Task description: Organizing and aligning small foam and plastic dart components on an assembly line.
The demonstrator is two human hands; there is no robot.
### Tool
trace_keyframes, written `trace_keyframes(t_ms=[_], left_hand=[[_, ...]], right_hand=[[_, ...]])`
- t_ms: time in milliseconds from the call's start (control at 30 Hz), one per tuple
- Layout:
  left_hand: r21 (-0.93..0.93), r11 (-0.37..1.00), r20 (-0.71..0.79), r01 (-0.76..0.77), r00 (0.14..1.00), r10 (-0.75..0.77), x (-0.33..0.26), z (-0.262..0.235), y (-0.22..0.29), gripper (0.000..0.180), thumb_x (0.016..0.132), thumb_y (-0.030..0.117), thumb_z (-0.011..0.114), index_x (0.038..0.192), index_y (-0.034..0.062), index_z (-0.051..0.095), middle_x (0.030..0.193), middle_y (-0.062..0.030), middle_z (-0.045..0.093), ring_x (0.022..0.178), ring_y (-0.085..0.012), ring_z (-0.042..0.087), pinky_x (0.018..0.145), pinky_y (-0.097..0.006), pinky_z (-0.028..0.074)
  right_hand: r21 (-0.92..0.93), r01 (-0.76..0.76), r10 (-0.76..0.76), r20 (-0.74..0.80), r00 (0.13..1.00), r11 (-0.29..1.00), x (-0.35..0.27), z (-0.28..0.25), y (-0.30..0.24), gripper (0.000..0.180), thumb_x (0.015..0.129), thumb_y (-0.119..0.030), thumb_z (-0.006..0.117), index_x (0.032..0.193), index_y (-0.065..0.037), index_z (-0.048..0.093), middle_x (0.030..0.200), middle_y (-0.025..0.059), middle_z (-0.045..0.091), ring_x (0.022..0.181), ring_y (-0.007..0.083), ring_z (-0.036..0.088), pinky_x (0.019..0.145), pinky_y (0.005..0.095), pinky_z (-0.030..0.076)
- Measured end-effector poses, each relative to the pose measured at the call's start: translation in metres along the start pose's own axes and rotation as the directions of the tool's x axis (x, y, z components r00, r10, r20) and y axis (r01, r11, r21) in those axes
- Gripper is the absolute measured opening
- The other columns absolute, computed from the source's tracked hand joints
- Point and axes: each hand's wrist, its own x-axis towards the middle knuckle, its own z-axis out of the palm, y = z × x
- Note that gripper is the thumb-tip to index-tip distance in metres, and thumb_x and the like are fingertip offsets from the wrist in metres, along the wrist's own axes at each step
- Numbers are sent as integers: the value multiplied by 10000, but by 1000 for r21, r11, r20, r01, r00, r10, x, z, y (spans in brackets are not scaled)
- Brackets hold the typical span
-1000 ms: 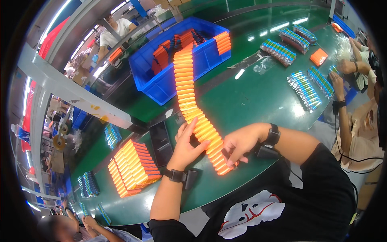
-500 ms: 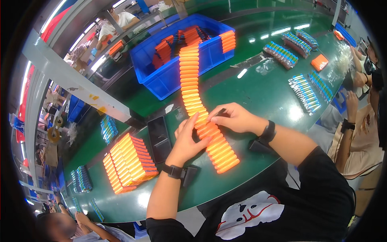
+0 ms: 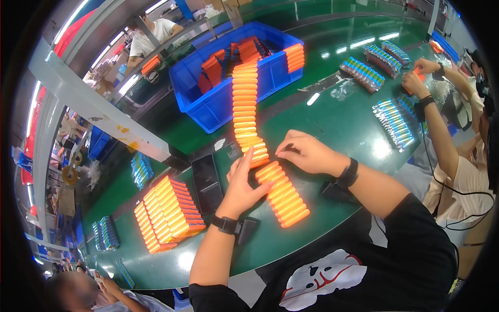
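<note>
A long row of orange cylinders (image 3: pixel 248 112) runs across the green desk (image 3: pixel 332 119) from the blue bin (image 3: pixel 218 106) toward the person. Near its lower end the row is split: a short group of cylinders (image 3: pixel 282 193) lies on the person's side of the gap. The left hand (image 3: pixel 243 182) lies flat and unclenched just left of that gap, fingertips against the upper stretch of the row, grasping nothing. The right hand (image 3: pixel 305 152) rests just right of the gap, its fingers curled down toward it; their tips are hidden, so I cannot tell whether they pinch a cylinder. Left of the row sits a stacked orange block (image 3: pixel 169 213). The bin's wall hides where the row begins.
</note>
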Motion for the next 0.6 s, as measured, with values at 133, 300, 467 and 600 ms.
trace_keyframes(t_ms=[133,300,467,600], left_hand=[[-196,972,-59,-127,991,118,-2,1,6,881,818,157,766,1572,29,330,1505,-191,444,1444,-304,353,1209,-421,233],[-288,943,35,-165,982,183,-16,7,26,792,860,135,714,1562,39,359,1479,-162,468,1422,-295,373,1182,-429,290],[-839,543,118,42,987,106,-2,2,28,769,918,59,622,1589,0,252,1568,-137,382,1448,-240,381,1179,-392,317],[-745,666,123,37,989,83,6,-5,35,800,887,33,655,1587,4,268,1570,-133,373,1438,-235,392,1180,-386,315]], right_hand=[[351,-63,66,4,998,934,-2,-2,3,138,989,-157,660,1027,-35,713,990,62,669,953,151,646,849,307,522],[611,-411,169,414,894,677,-8,-7,-25,227,1021,-236,626,1052,-29,712,947,40,720,851,78,648,751,250,504],[437,-532,-66,813,578,726,-16,-15,-27,251,992,-240,662,1007,-1,736,859,37,720,637,78,627,618,236,486],[405,-552,-194,895,401,729,-22,-10,-29,238,977,-202,676,1014,29,718,916,75,729,650,109,638,623,255,512]])
